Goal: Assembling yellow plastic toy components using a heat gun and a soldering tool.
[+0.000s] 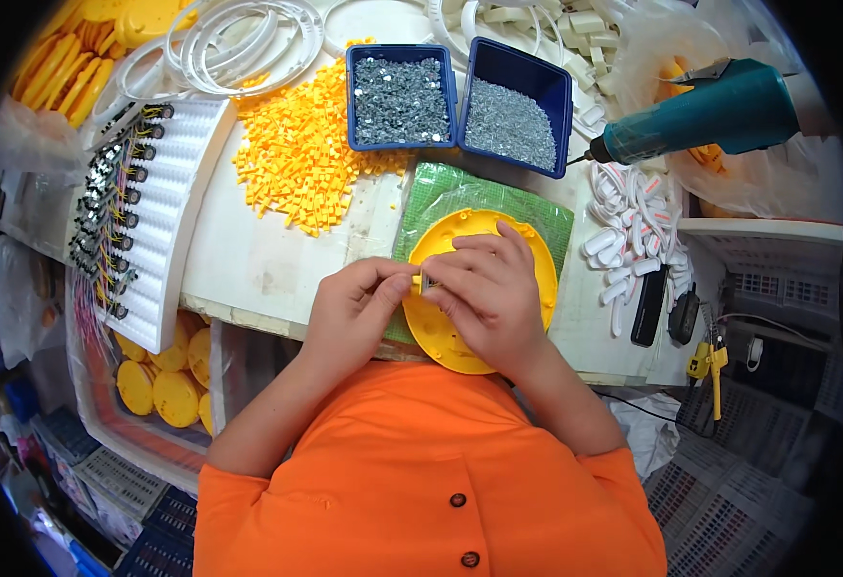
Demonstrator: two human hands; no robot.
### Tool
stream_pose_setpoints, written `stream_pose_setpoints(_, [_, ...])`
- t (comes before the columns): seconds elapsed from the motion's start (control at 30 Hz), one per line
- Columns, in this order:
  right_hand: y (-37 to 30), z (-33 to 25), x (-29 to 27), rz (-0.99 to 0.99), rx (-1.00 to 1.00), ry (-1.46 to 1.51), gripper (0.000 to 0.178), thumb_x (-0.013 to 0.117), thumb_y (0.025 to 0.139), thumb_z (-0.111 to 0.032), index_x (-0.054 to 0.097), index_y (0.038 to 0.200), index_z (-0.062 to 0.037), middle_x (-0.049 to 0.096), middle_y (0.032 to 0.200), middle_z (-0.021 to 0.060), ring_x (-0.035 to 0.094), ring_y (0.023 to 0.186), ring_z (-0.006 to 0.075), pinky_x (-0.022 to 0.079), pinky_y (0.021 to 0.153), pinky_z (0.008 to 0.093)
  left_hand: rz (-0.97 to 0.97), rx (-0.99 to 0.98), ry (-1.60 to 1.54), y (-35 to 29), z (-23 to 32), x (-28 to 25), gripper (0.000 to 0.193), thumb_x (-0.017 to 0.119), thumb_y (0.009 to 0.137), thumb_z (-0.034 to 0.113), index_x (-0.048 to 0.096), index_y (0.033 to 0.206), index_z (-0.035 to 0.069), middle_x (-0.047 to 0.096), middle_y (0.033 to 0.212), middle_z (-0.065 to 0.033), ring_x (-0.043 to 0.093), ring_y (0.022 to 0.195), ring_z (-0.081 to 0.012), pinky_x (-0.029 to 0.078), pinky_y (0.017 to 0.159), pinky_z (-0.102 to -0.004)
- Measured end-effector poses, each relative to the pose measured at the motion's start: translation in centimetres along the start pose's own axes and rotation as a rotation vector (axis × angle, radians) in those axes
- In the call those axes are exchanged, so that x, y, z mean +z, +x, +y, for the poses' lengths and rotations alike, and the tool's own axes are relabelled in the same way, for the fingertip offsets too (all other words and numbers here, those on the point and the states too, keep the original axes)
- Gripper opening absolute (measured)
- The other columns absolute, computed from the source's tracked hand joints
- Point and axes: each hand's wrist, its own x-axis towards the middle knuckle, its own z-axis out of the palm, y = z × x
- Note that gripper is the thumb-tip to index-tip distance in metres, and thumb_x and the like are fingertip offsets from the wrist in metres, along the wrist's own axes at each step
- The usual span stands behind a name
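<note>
A round yellow plastic shell [433,333], open side up with moulded posts inside, lies on a green mat [431,192] in front of me. At its left rim my left hand [356,306] is closed, thumb and forefinger pinching a small yellow plastic piece [416,280]. My right hand [487,293] reaches across the shell from the right, its fingers bent and its fingertips meeting the left ones. A small dark part shows between the hands. What the right fingers grip is mostly hidden behind them.
Beyond the mat stand two blue bins [400,96] of small metal parts. Small yellow pieces [297,154] are heaped left, beside a white foam tray [176,183] of wired parts. A teal electric screwdriver [700,115] hangs at right above white cables [633,226]. Yellow discs [173,389] fill a lower-left crate.
</note>
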Motion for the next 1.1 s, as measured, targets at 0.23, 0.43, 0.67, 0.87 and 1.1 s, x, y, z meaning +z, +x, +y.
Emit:
stream_pose_setpoints(0.23, [0.9, 0.5, -1.5, -0.257, 0.178, 0.288, 0.044, 0.077, 0.083, -0.017, 0.067, 0.124, -0.0064, 0.073, 0.104, 0.0057, 0.065, 0.107, 0.0287, 0.039, 0.109, 0.0476, -0.059, 0.789, 0.85, 0.1, 2.0, -0.6, 0.032, 0.073, 0.086, 0.004, 0.067, 0.117, 0.004, 0.071, 0.093, -0.0085, 0.068, 0.081, -0.0291, 0.054, 0.08, -0.0373])
stream_pose_setpoints(0.43, [0.9, -0.2, -0.8, -0.178, -0.049, 0.107, 0.035, 0.079, 0.081, -0.022, 0.069, 0.111, -0.0077, 0.069, 0.105, 0.0064, 0.064, 0.105, 0.0291, 0.049, 0.096, 0.0437, -0.001, 0.081, 0.12, -0.9, -0.7, 0.0, 0.02, 0.069, 0.095, 0.006, 0.066, 0.113, 0.0, 0.071, 0.089, -0.0054, 0.065, 0.076, -0.0086, 0.054, 0.07, -0.0243])
stream_pose_setpoints(0.67, [0.4, 0.3, 0.6, -0.097, -0.046, -0.068, 0.027, 0.079, 0.08, -0.023, 0.071, 0.1, -0.0076, 0.068, 0.108, 0.0046, 0.062, 0.109, 0.0294, 0.049, 0.095, 0.0431, 0.163, 0.315, 0.42, -0.1, -1.2, -0.4, 0.018, 0.066, 0.098, 0.008, 0.067, 0.112, -0.003, 0.071, 0.092, -0.0087, 0.067, 0.08, -0.0087, 0.054, 0.07, -0.0236])
stream_pose_setpoints(0.87, [0.5, 0.2, 1.0, -0.106, -0.031, -0.084, 0.03, 0.082, 0.079, -0.021, 0.073, 0.105, -0.0076, 0.07, 0.109, 0.0059, 0.063, 0.11, 0.0298, 0.048, 0.095, 0.0435, 0.115, 0.101, 0.232, 0.5, -1.3, -0.1, 0.019, 0.065, 0.099, 0.009, 0.07, 0.112, -0.003, 0.073, 0.098, -0.0111, 0.069, 0.082, -0.0117, 0.056, 0.073, -0.0257])
stream_pose_setpoints(1.1, [0.4, 0.1, 1.1, -0.107, -0.021, -0.081, 0.031, 0.082, 0.079, -0.021, 0.073, 0.105, -0.0077, 0.07, 0.108, 0.0052, 0.062, 0.11, 0.0291, 0.047, 0.095, 0.0432, 0.112, 0.069, 0.181, 0.5, -1.3, -0.2, 0.019, 0.065, 0.099, 0.009, 0.072, 0.112, -0.003, 0.074, 0.095, -0.0103, 0.07, 0.082, -0.0117, 0.056, 0.073, -0.0255])
